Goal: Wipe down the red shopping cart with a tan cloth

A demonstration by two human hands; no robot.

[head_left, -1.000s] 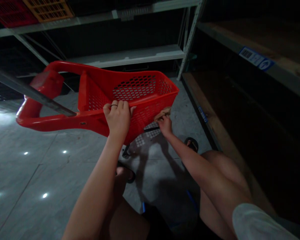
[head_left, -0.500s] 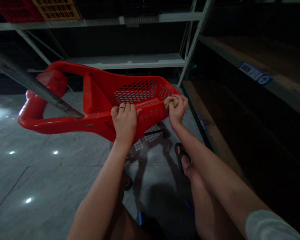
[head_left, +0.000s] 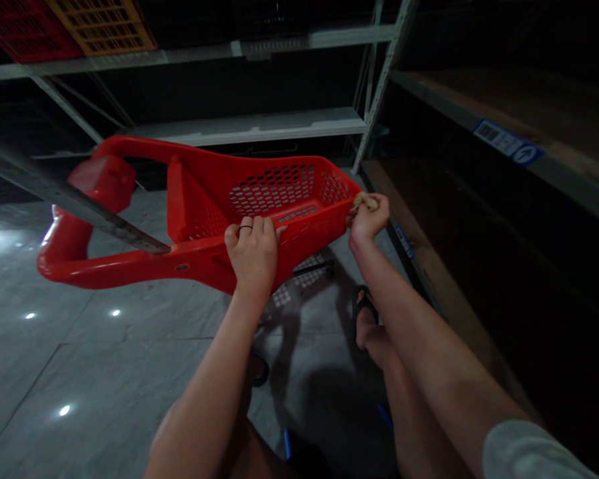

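A red plastic shopping cart (head_left: 199, 259) stands in front of me, its handle to the left and its perforated basket narrowing to the right. My left hand (head_left: 253, 249) is wrapped over the near rim of the basket, fingers bent over the edge. At the cart's right-hand front corner, my right hand (head_left: 370, 218) is closed around a crumpled tan cloth (head_left: 364, 201), pressed against the outside of that corner. Part of the cloth is hidden inside the fist.
Behind the cart runs a white metal shelf rack (head_left: 259, 130), with a red crate (head_left: 24, 30) and a yellow crate (head_left: 104, 25) on top. A dark shelf (head_left: 449, 100) with blue labels stands close on the right. A grey pole (head_left: 80, 199) slants across the handle.
My right hand and the cloth have moved to the right, from the near side onto the cart's front corner. The left hand keeps its place on the rim.
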